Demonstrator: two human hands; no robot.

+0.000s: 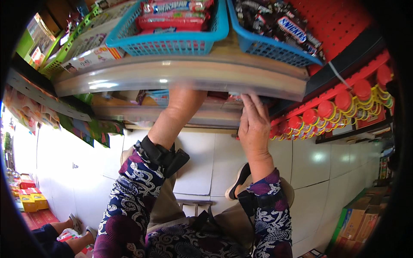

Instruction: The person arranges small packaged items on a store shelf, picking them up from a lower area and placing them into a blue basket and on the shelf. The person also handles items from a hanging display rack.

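Note:
My left hand (pixel 186 93) reaches under the clear plastic lip of the upper shelf (pixel 180 75), into the shelf below. Its fingers are hidden, so what it holds is not visible. My right hand (pixel 255 119) is raised at the right end of that lower shelf (pixel 219 113), fingers extended upward. Its fingertips are blurred beside a small reddish package (pixel 235 96), and I cannot tell whether they grip it. A light-blue packet (pixel 158 96) lies on the lower shelf left of my left wrist.
Above stand a turquoise basket (pixel 167 45) of red-wrapped snacks and a blue basket (pixel 271 48) of Snickers bars. Red-lidded containers (pixel 326 109) hang at right. Cardboard boxes (pixel 358 222) sit at lower right. Another person's legs (pixel 74 238) are at lower left.

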